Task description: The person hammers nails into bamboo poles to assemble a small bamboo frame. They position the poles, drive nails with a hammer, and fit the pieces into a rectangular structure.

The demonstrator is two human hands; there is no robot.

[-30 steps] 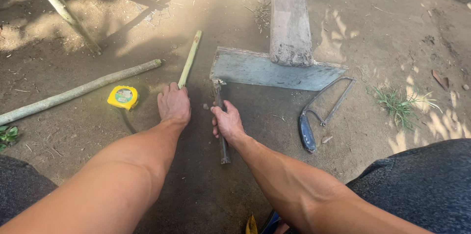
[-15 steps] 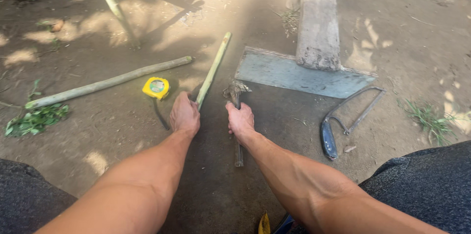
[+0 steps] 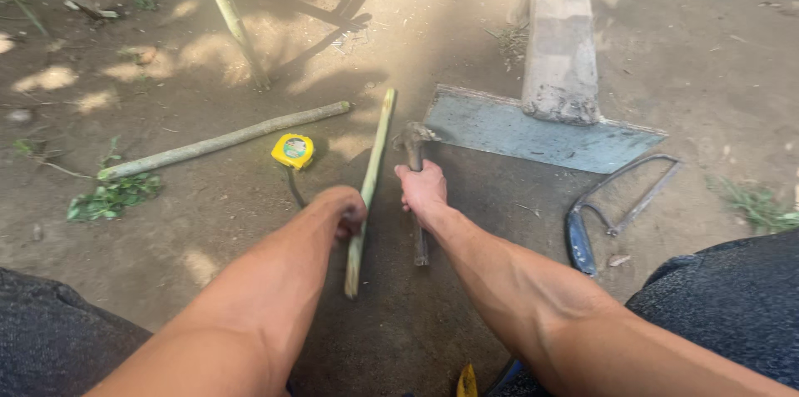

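Bare dirt yard [image 3: 682, 47], person seated low, knees framing view. Grey plank [image 3: 559, 31] runs toward 12 o'clock, butting flat grey slab [image 3: 533, 132]. Long bamboo pole [image 3: 220, 141] lies at 10 o'clock. Hacksaw [image 3: 612, 214] rests at 3 o'clock, within reach. Left hand [image 3: 339, 212] closes on thin green bamboo stick [image 3: 370, 189], pinning it to ground. Right hand [image 3: 423, 187] grips hammer [image 3: 414, 156] mid-handle, head pointing away. Yellow tape measure [image 3: 293, 151] sits just left of stick.

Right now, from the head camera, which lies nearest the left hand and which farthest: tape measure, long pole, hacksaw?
1. Yellow tape measure, just beyond the left hand.
2. Long pole, farther, lying on the ground on the left side.
3. Hacksaw, far right.
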